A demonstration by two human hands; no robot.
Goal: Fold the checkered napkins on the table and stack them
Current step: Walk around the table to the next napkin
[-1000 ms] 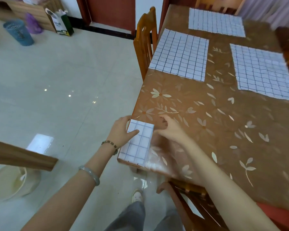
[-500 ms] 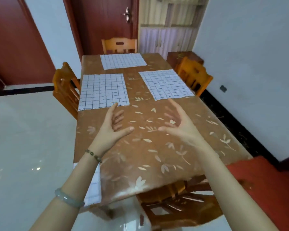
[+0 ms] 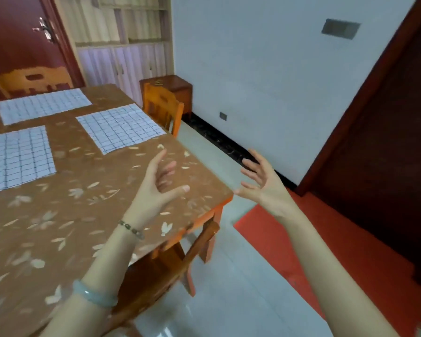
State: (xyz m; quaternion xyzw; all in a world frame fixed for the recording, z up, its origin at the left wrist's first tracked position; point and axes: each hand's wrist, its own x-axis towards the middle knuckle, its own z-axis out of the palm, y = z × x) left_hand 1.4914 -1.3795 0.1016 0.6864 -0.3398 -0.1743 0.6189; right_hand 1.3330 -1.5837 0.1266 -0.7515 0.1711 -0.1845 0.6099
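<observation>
Far napkin (image 3: 43,105), upper left on the table (image 3: 83,215), runs long left-to-right; middle napkin (image 3: 120,127) lies skewed; left napkin (image 3: 17,159) is cut by the frame edge. My left hand (image 3: 156,188) and right hand (image 3: 263,183) hover spread, empty.

A brown leaf-patterned worktop (image 3: 88,203) with 3 orange wooden chairs (image 3: 162,105) stands on pale glossy floor tiles (image 3: 241,288), near a white wall (image 3: 253,69), dark red door (image 3: 15,45) and red mat (image 3: 326,251).

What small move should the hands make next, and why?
Probably reach both hands forward to the near edge of the closest checkered napkin. The left hand and the right hand are open and hold nothing, and this napkin lies flat and unfolded on the table.
</observation>
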